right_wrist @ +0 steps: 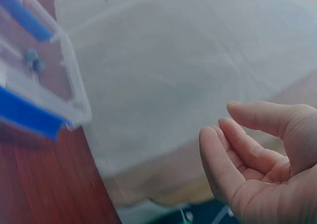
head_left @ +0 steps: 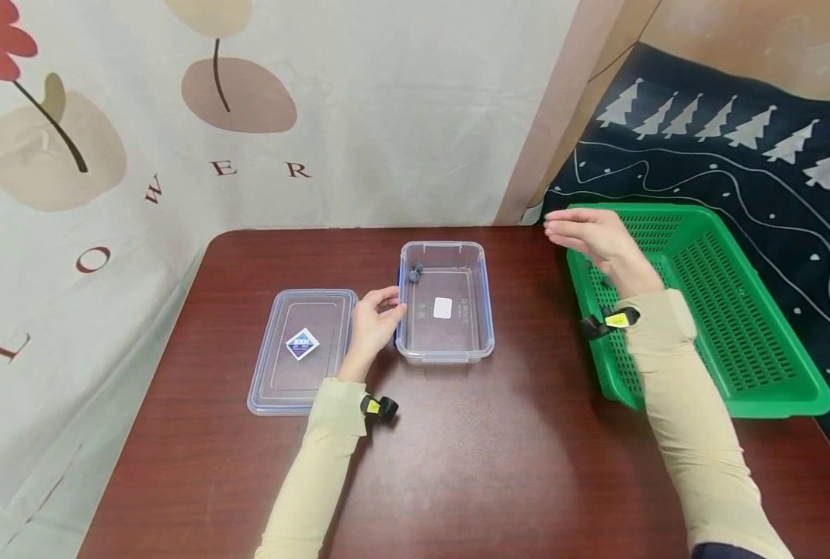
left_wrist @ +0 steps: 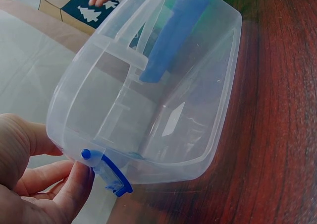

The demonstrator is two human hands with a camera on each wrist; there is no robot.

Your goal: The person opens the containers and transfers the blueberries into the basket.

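Observation:
A clear plastic box (head_left: pixel 456 341) stands uncovered on the table with blue latches (left_wrist: pixel 176 35) on its sides. Small blue-grey round things (head_left: pixel 415 272) lie in its far left corner. At the box's left side, my left hand (head_left: pixel 376 318) holds it by the rim beside a hanging latch, thumb and fingers at the edge. My right hand (head_left: pixel 599 242) is raised over the near left side of a green basket (head_left: pixel 757 334). Its fingers are loosely bent with nothing between them, as the right wrist view shows.
The box's clear lid (head_left: pixel 303 388), with a blue and white label, lies flat left of the box. A brown wooden table (head_left: pixel 456 450) carries everything. Behind it hangs a pale printed curtain (head_left: pixel 401 116); a dark cloth with white trees (head_left: pixel 708 140) is at the right.

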